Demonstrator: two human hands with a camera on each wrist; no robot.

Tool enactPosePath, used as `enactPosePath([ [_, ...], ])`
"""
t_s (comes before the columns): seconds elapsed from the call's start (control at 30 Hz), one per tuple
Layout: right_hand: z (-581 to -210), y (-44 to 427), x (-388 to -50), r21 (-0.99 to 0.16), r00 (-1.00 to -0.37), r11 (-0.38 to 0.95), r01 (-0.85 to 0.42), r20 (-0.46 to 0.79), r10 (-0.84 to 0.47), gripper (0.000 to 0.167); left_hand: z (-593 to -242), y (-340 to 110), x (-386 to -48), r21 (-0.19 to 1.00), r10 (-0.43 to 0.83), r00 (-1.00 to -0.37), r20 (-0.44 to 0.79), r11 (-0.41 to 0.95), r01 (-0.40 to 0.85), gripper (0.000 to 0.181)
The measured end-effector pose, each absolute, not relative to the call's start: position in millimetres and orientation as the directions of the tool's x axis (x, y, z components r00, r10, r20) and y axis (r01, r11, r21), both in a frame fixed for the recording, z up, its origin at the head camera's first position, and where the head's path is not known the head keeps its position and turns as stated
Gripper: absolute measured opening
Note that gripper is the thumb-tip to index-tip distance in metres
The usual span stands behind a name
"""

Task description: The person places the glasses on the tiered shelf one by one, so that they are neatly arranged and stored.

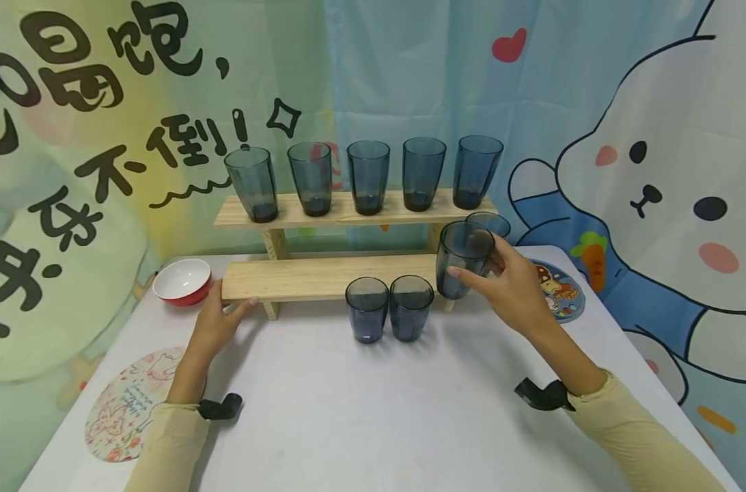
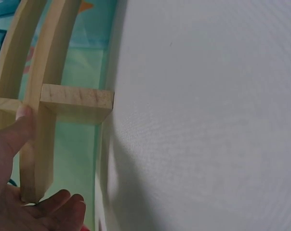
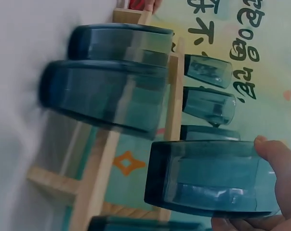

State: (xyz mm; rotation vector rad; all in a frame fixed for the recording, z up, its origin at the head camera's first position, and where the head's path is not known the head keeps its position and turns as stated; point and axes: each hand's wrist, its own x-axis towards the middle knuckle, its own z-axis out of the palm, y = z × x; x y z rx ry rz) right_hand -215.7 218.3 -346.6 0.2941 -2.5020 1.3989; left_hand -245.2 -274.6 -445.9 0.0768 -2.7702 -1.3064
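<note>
My right hand (image 1: 520,294) holds a blue-tinted drinking glass (image 1: 462,256) upright by its side, near the right end of the lower board. Another glass (image 1: 499,224) stands behind it, mostly hidden. At the left, my left hand (image 1: 216,326) grips the end of the two-tier wooden shelf (image 1: 299,277); in the left wrist view its thumb (image 2: 22,122) lies on the board with the fingers at its end. Two more glasses (image 1: 367,311) (image 1: 412,309) stand side by side on the table before the shelf. Several like them, including one glass (image 1: 369,179) in the middle, line the upper board.
A red and white bowl (image 1: 182,281) sits on the table just left of the shelf. A round patterned mat (image 1: 130,410) lies at the left and a blue one (image 1: 563,294) at the right. Behind hangs a printed curtain (image 1: 397,68).
</note>
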Motion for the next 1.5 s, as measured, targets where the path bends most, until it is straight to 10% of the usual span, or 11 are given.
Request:
enactPosePath([
  [1.23, -375, 169, -297, -0.788, -0.967, 0.580, -0.207, 0.256, 0.002, 0.067, -445, -274, -245, 0.768, -0.079, -0.996, 0.036, 0.639, -0.023, 0.087],
  [1.5, -378, 170, -295, -0.822, -0.985, 0.550, -0.151, 0.169, -0.018, 0.100, -445, -275, -246, 0.767, -0.081, -0.996, 0.035, 0.641, -0.025, 0.086],
])
